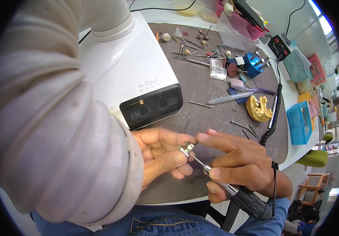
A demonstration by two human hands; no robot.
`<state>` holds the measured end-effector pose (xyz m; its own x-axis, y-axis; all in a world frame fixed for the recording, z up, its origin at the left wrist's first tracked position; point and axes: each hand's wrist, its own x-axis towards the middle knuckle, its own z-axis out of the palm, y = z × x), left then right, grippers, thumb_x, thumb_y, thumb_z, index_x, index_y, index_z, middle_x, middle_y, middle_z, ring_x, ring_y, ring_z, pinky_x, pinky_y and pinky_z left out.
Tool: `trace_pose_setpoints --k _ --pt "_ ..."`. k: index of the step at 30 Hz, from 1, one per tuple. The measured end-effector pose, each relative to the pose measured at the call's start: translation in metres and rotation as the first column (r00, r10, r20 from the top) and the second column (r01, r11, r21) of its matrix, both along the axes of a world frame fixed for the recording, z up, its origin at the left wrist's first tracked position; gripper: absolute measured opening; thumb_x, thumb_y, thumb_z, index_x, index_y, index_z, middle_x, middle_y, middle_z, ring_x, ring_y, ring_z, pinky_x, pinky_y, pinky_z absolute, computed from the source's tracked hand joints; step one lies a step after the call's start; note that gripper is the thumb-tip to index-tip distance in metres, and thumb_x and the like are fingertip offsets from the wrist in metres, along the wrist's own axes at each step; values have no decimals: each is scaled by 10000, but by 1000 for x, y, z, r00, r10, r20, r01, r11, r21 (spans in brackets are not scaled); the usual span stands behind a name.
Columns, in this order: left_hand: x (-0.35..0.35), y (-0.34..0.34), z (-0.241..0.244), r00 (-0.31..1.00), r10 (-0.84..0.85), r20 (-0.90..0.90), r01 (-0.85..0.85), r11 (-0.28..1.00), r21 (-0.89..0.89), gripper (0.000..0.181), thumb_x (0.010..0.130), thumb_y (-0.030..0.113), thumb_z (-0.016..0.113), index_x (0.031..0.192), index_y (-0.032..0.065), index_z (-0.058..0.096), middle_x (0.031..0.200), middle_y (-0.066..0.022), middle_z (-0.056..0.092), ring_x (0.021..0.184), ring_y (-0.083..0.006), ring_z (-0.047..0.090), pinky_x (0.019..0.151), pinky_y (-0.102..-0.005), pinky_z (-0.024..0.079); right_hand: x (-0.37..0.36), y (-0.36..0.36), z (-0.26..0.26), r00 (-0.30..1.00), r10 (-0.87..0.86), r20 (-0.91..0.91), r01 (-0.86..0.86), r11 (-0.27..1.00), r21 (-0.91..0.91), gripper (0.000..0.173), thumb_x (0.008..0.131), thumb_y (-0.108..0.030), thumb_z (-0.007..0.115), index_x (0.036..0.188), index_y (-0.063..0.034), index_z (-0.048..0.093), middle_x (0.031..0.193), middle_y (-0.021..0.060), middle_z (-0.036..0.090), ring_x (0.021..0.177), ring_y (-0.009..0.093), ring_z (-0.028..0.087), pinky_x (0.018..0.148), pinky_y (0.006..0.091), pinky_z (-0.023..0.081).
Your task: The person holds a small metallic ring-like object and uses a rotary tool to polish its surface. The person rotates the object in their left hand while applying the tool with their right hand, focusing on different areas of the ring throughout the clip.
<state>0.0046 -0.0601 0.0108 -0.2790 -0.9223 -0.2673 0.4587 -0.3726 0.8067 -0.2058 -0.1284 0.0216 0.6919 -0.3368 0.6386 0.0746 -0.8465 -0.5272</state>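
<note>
Between the thumb and fingers of my left hand [160, 153] is a small shiny metal dental casting [186, 149], gripped at its edge. My right hand [240, 162] is closed around a rotary handpiece [234, 191] with a black rear body and a silver nose. The handpiece's thin bur [198, 160] points at the casting from just below right; whether it touches is too fine to tell. My right index finger reaches close to the left fingertips. A yellow plaster dental model [259, 109] stands on the grey-brown mat [199, 124] beyond my right hand.
A large corrugated suction hose [98, 153] fills the left, in front of a white dust-extractor box [128, 65]. Loose burs [190, 45], a blue bur holder [253, 65] and a toothbrush [236, 83] lie farther back. A coiled black cord [272, 124] runs along the right, beside a blue basket [299, 124].
</note>
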Motion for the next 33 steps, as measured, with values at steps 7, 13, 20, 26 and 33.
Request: trace_pose_setpoints --k 7,13,20,26,33 --pt "0 1 -1 1000 -7 -1 7 1000 -24 234 927 -28 553 1160 -25 573 1021 -191 663 824 -191 691 758 -283 589 1 0 2 999 -3 -46 3 1000 8 268 713 -77 795 914 9 640 776 117 653 992 398 666 869 491 552" --pt "0 1 -5 1000 -5 -1 5 998 -57 229 926 -26 557 1154 -27 579 969 -183 670 805 -196 690 726 -290 591 1 -3 4 996 -4 -84 4 1000 1 280 697 -62 796 924 9 647 780 107 656 1001 385 665 876 478 552" --pt "4 6 5 1000 27 13 -26 999 -27 234 925 -24 562 1158 -34 577 966 -181 671 799 -196 688 714 -285 591 8 -1 5 999 12 -41 -12 1000 23 267 690 -56 796 905 12 653 794 113 660 1000 383 666 868 472 557" --pt "-1 -2 -5 1000 -20 -8 20 1000 -16 236 923 -31 559 1158 -34 577 986 -185 665 803 -194 688 724 -284 592 -2 -3 -1 1000 3 -31 -2 1000 28 271 687 -57 800 898 11 643 777 107 646 992 392 667 869 478 555" --pt "-1 -1 -2 1000 -14 17 15 999 -43 235 919 -46 552 1151 -32 579 977 -186 664 806 -197 692 741 -287 594 -4 -1 3 999 17 -43 -14 998 67 275 712 -59 791 924 6 628 804 110 652 1023 412 649 880 499 545"
